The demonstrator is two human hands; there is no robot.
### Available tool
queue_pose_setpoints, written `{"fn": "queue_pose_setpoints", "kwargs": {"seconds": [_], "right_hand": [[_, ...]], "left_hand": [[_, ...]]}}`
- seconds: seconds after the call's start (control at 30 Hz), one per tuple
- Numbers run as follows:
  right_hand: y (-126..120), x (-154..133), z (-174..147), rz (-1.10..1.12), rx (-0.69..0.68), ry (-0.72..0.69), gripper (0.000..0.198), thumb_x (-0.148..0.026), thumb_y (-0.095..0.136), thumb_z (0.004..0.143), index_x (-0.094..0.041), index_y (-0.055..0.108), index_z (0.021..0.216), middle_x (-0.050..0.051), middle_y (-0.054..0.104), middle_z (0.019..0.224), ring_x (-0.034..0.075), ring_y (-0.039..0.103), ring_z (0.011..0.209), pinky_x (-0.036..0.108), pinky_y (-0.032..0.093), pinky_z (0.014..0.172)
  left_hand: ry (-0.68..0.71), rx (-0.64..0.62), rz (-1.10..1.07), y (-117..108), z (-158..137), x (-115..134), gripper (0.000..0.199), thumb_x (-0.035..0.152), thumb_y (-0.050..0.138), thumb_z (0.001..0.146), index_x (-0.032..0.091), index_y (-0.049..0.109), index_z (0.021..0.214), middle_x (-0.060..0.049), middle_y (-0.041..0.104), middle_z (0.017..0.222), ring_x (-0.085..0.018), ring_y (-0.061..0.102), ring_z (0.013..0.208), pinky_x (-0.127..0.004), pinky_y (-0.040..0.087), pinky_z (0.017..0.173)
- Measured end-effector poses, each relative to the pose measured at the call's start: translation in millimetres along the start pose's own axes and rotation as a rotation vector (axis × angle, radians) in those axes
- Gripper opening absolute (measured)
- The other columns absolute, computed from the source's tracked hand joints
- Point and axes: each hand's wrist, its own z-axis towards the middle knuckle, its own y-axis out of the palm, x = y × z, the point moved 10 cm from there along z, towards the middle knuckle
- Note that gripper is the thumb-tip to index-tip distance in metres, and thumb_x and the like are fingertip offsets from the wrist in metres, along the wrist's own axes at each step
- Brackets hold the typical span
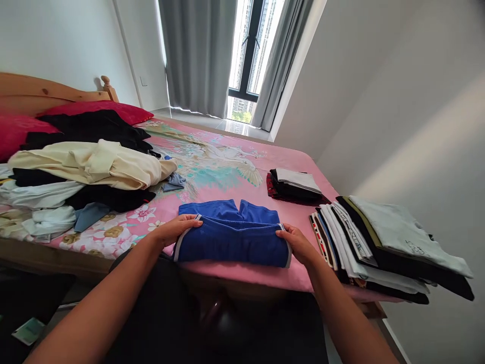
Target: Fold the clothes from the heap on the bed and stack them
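While the left hand (177, 228) and right hand (298, 241) pinch the edge of the blue shorts (235, 245), thumbs on top, other fingers mostly hidden, the shorts lie at twelve o'clock along the near edge of the bed (303, 162), legs partly covered. At two o'clock rises a folded stack (379, 242), bottom layers hard to make out. A loose clothes pile (94, 167), cut off, fills ten o'clock; a smaller stack (297, 184) sits at one. Bare sheet (223, 174) stretches between them.
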Motion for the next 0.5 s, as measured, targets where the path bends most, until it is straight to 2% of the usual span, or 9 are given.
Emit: {"fn": "queue_pose_setpoints", "kwargs": {"seconds": [0.13,0.23,0.33,0.43,0.5], "right_hand": [[2,11,12,-0.040,-0.012,-0.039,0.033,-0.041,0.065,0.073,-0.019,0.055,0.096,0.001,0.062,0.081,0.015,0.058,0.070,0.030,0.050,0.070],[3,6,-5,-0.220,-0.041,-0.118,0.033,-0.044,0.061,0.079,-0.020,0.055,0.100,0.001,0.059,0.086,0.015,0.055,0.077,0.027,0.048,0.072],[1,1,-33,-0.401,-0.037,-0.161,0.032,-0.042,0.059,0.083,-0.021,0.053,0.106,0.000,0.055,0.085,0.013,0.051,0.077,0.023,0.044,0.070],[1,-2,-49,-0.511,-0.088,-0.145,0.031,-0.040,0.056,0.085,-0.021,0.051,0.110,0.000,0.053,0.084,0.012,0.049,0.076,0.022,0.042,0.068],[3,-13,-41,-0.590,-0.165,-0.158,0.031,-0.040,0.055,0.085,-0.019,0.054,0.108,0.001,0.055,0.085,0.013,0.051,0.076,0.023,0.042,0.068]], "left_hand": [[0.143,0.105,0.152,-6,0,2,0.035,0.044,0.067,0.074,0.011,0.063,0.086,-0.005,0.065,0.078,-0.017,0.062,0.074,-0.030,0.051,0.069],[0.190,0.177,0.288,-12,-16,0,0.034,0.040,0.059,0.084,0.011,0.061,0.102,-0.006,0.063,0.097,-0.018,0.061,0.085,-0.034,0.052,0.075],[0.177,0.176,0.339,-13,-32,-3,0.034,0.036,0.054,0.089,0.014,0.055,0.114,-0.008,0.059,0.111,-0.019,0.059,0.094,-0.038,0.052,0.080],[0.203,0.183,0.409,-13,-39,7,0.033,0.036,0.054,0.089,0.014,0.056,0.113,-0.008,0.059,0.110,-0.018,0.059,0.093,-0.037,0.053,0.078],[0.241,0.198,0.462,-13,-31,27,0.031,0.038,0.054,0.088,0.013,0.058,0.105,-0.005,0.061,0.100,-0.017,0.060,0.085,-0.033,0.052,0.072]]}}
